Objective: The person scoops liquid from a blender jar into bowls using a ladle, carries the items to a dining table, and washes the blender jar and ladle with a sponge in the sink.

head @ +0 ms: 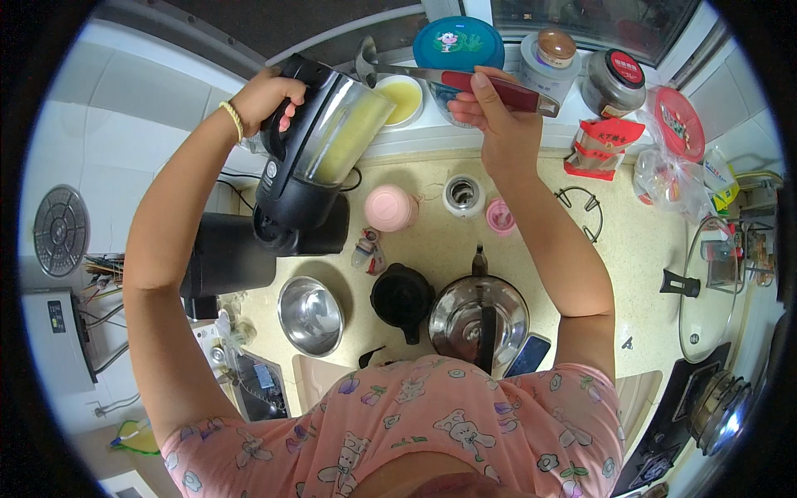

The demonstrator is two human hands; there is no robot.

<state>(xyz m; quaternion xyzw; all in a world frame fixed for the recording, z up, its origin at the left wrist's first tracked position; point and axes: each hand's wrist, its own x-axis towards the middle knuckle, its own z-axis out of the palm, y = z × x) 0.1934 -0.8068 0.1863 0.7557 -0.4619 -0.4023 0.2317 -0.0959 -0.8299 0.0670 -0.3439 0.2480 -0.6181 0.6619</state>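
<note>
My left hand (271, 103) grips the black handle of a blender jug (336, 134), tilted, with yellow-green liquid along its clear side. Its mouth is by a white bowl (401, 99) of yellow liquid on the windowsill. Held by its red handle in my right hand (507, 118), a metal ladle (411, 71) reaches left, its head above the bowl's left edge. A teal-lidded container (457, 46) stands behind the ladle. Below on the counter are a pink lidded container (390, 207), an uncapped white flask (463, 195) and a pink cap (500, 216).
A steel bowl (310, 316), a black jug-like vessel (401, 297), a steel kettle (478, 320) and a phone (527, 355) lie near my body. The black blender base (311, 233) is at left. A wire trivet (588, 208), red packet (603, 149) and glass lid (710, 299) are at right.
</note>
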